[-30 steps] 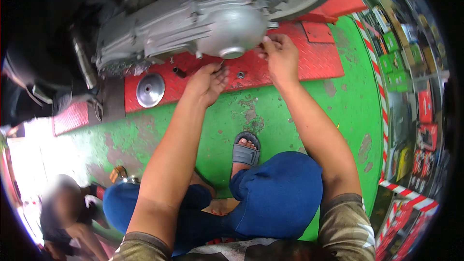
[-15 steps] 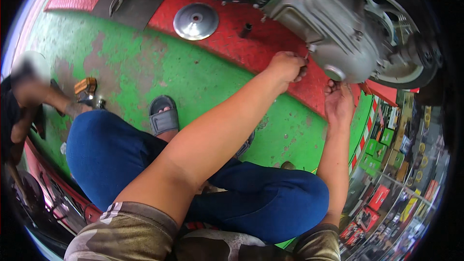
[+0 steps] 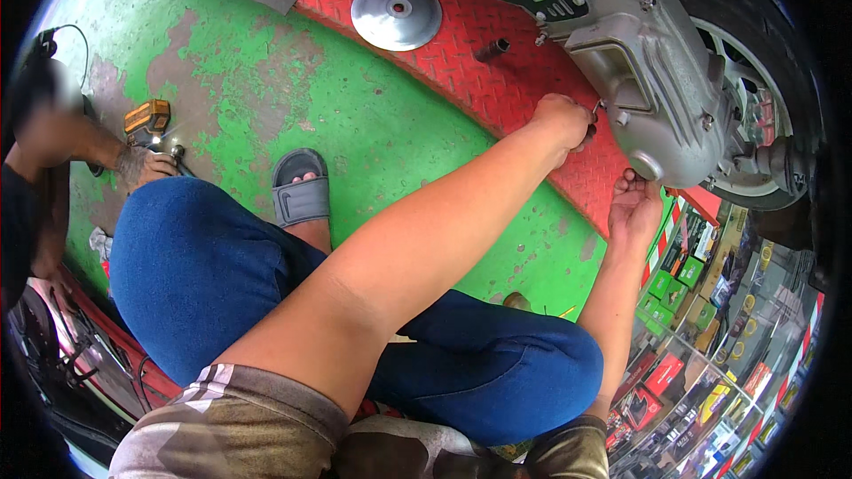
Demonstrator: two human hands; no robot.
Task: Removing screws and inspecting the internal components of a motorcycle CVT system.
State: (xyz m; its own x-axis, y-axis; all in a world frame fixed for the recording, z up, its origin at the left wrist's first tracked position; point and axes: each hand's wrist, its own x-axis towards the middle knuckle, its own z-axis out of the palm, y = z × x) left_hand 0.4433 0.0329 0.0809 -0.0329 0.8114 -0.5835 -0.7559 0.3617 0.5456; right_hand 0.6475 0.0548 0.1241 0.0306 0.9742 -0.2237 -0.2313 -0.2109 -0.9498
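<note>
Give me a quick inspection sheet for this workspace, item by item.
Surface: red platform, textured; green floor, with worn patches.
Job's things: silver casing beside a wheel; shiny disc and black cylinder lying on the platform.
Clutter: yellow-and-black tool on the floor, at the left.
Hands: left hand, fingers curled beside the casing, grip unclear; right hand, fingertips at the casing's lower edge, partly hidden.
Cables: thin black cable, upper left.
Surroundings: co-worker's hand near the tool; many boxes at the right.
</note>
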